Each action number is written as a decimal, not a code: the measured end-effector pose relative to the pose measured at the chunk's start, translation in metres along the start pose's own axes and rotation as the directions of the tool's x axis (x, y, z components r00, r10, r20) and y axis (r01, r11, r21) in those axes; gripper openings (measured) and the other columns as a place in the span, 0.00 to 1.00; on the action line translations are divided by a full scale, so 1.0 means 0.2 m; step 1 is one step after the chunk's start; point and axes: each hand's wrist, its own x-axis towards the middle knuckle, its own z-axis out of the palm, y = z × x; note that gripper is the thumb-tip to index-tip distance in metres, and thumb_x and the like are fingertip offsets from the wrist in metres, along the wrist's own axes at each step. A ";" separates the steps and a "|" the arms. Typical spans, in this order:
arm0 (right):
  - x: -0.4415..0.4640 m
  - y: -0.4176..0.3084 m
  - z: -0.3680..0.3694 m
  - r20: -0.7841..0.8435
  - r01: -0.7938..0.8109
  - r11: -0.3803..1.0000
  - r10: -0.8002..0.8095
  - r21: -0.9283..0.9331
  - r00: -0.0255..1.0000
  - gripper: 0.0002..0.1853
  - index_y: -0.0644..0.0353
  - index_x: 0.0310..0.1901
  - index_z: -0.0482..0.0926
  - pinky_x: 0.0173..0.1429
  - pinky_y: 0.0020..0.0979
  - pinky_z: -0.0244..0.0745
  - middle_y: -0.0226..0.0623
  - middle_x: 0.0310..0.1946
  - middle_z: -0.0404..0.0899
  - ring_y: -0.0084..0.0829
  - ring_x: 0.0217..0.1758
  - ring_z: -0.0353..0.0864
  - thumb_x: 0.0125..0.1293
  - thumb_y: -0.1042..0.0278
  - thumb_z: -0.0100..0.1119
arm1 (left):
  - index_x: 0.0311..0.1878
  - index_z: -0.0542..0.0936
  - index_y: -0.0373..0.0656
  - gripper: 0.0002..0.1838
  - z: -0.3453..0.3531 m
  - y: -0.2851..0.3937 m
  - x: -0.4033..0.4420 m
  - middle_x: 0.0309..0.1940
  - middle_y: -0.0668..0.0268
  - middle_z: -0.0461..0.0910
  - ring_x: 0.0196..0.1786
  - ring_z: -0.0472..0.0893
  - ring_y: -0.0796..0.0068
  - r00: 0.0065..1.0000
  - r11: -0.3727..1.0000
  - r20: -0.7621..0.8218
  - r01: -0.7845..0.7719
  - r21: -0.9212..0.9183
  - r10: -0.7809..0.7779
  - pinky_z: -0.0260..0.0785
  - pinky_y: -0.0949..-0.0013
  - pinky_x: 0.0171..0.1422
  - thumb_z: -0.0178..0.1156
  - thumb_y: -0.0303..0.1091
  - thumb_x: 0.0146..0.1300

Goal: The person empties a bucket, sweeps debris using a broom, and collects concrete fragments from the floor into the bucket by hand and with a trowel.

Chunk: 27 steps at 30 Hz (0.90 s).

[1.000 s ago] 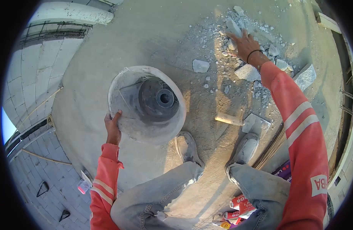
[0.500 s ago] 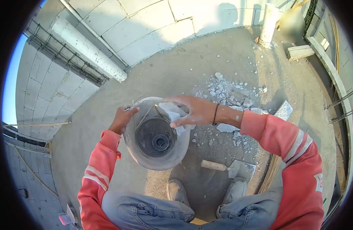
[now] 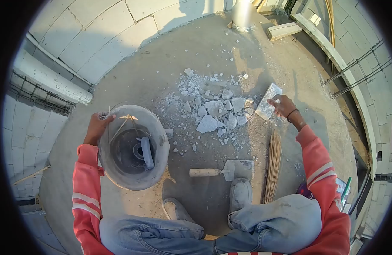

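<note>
My left hand (image 3: 99, 128) is closed on the left rim of a grey bucket (image 3: 162, 146), which stands tilted a little on the floor. Inside the bucket lies a pale chunk of block (image 3: 147, 152), beside the ring-shaped middle of its bottom. Far to the right, my right hand (image 3: 284, 106) has its fingers curled over the edge of a long white piece of block (image 3: 268, 98); part of the grip is hidden. Left of that piece spreads a heap of broken block rubble (image 3: 215, 108).
A trowel (image 3: 204, 172) lies before my shoes, with a bundle of thin sticks (image 3: 272, 165) to its right. A white pipe (image 3: 243, 15) rises at the back. A wooden block (image 3: 284, 31) lies near the right wall, where rebar (image 3: 357, 76) sticks out.
My right hand has gone from above the bucket to the long white piece at the right. A chunk now lies inside the bucket. My left hand stays on the rim; the view has shifted right.
</note>
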 end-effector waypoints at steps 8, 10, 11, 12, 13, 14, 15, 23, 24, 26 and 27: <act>-0.96 -0.25 1.16 0.744 -0.206 0.895 -0.181 0.396 0.643 0.37 0.54 0.69 0.64 0.27 0.29 0.79 0.42 0.30 0.83 0.30 0.25 0.84 0.68 0.36 0.55 | 0.40 0.83 0.30 0.22 -0.03 0.02 0.08 0.34 0.58 0.84 0.37 0.81 0.70 0.999 0.989 -0.001 0.040 0.140 -0.041 0.70 0.67 0.46 0.68 0.44 0.56; -0.96 -0.24 1.22 0.699 -0.241 0.878 -0.137 0.415 0.702 0.36 0.55 0.66 0.65 0.29 0.31 0.79 0.41 0.30 0.82 0.31 0.27 0.85 0.68 0.37 0.56 | 0.38 0.84 0.31 0.21 -0.01 0.06 0.07 0.32 0.58 0.84 0.36 0.81 0.70 0.998 0.982 -0.022 0.054 0.183 -0.051 0.71 0.67 0.45 0.67 0.44 0.56; -0.97 -0.22 1.24 0.655 -0.277 0.860 -0.084 0.429 0.751 0.35 0.57 0.64 0.67 0.31 0.32 0.79 0.40 0.30 0.82 0.32 0.28 0.85 0.68 0.37 0.56 | 0.38 0.84 0.31 0.21 0.00 0.07 0.07 0.32 0.58 0.84 0.36 0.81 0.70 0.999 0.981 -0.010 0.038 0.188 -0.037 0.71 0.67 0.45 0.67 0.44 0.56; -0.97 -0.17 1.28 0.645 -0.284 0.853 -0.079 0.439 0.760 0.35 0.57 0.64 0.67 0.31 0.32 0.79 0.40 0.30 0.82 0.32 0.28 0.85 0.68 0.37 0.56 | 0.38 0.84 0.31 0.21 0.01 0.07 0.06 0.32 0.58 0.84 0.36 0.81 0.70 0.999 0.981 -0.029 0.030 0.192 -0.025 0.71 0.67 0.44 0.67 0.44 0.56; -0.96 -0.12 1.30 0.569 -0.183 0.896 -0.090 0.405 0.817 0.33 0.58 0.62 0.69 0.34 0.33 0.79 0.40 0.32 0.81 0.31 0.30 0.85 0.67 0.41 0.60 | 0.38 0.83 0.31 0.20 0.01 0.07 0.06 0.32 0.58 0.84 0.36 0.81 0.70 0.999 0.981 -0.049 0.025 0.192 -0.015 0.71 0.66 0.44 0.67 0.44 0.56; -0.95 -0.05 1.31 0.490 -0.082 0.932 -0.109 0.352 0.865 0.30 0.58 0.60 0.70 0.37 0.34 0.79 0.40 0.33 0.80 0.31 0.32 0.84 0.66 0.44 0.63 | 0.38 0.83 0.31 0.20 0.01 0.07 0.07 0.32 0.58 0.84 0.36 0.81 0.70 0.999 0.982 -0.041 0.012 0.189 -0.005 0.71 0.66 0.44 0.67 0.44 0.56; -0.96 -0.03 1.26 0.486 -0.088 0.933 -0.099 0.349 0.868 0.30 0.58 0.60 0.70 0.37 0.34 0.79 0.40 0.33 0.80 0.31 0.32 0.84 0.66 0.44 0.63 | 0.37 0.83 0.31 0.20 0.01 0.07 0.06 0.32 0.57 0.84 0.36 0.81 0.70 0.998 0.973 -0.057 -0.020 0.232 0.034 0.71 0.66 0.44 0.67 0.44 0.56; -1.05 0.06 0.52 0.107 -0.009 0.572 -0.138 0.820 0.985 0.28 0.65 0.58 0.64 0.31 0.27 0.74 0.33 0.26 0.74 0.23 0.27 0.78 0.62 0.71 0.68 | 0.37 0.83 0.30 0.20 0.00 0.04 0.05 0.31 0.54 0.83 0.35 0.82 0.66 0.995 0.977 -0.096 -0.017 0.214 0.038 0.71 0.64 0.44 0.67 0.43 0.55; -1.04 0.17 0.56 0.029 -0.004 0.705 -0.023 0.709 0.999 0.26 0.66 0.56 0.63 0.27 0.26 0.72 0.33 0.25 0.73 0.23 0.25 0.77 0.62 0.71 0.68 | 0.37 0.83 0.30 0.20 0.00 0.05 0.05 0.31 0.54 0.83 0.35 0.82 0.66 0.996 0.970 -0.073 -0.032 0.242 0.051 0.71 0.63 0.43 0.67 0.42 0.55; -1.01 0.26 0.60 0.012 -0.036 0.673 0.041 0.739 0.999 0.25 0.65 0.55 0.64 0.24 0.25 0.70 0.33 0.25 0.72 0.22 0.22 0.75 0.62 0.72 0.67 | 0.37 0.82 0.29 0.20 0.00 0.07 0.06 0.31 0.53 0.83 0.35 0.82 0.65 0.996 0.965 -0.056 -0.050 0.258 0.066 0.71 0.63 0.43 0.67 0.42 0.55; -1.01 0.29 0.60 0.013 -0.083 0.631 0.114 0.771 0.993 0.23 0.65 0.53 0.64 0.20 0.24 0.68 0.32 0.24 0.72 0.21 0.19 0.73 0.62 0.72 0.67 | 0.37 0.82 0.29 0.20 0.00 0.08 0.05 0.31 0.52 0.83 0.35 0.82 0.65 0.997 0.971 -0.062 -0.039 0.236 0.055 0.71 0.63 0.43 0.68 0.41 0.55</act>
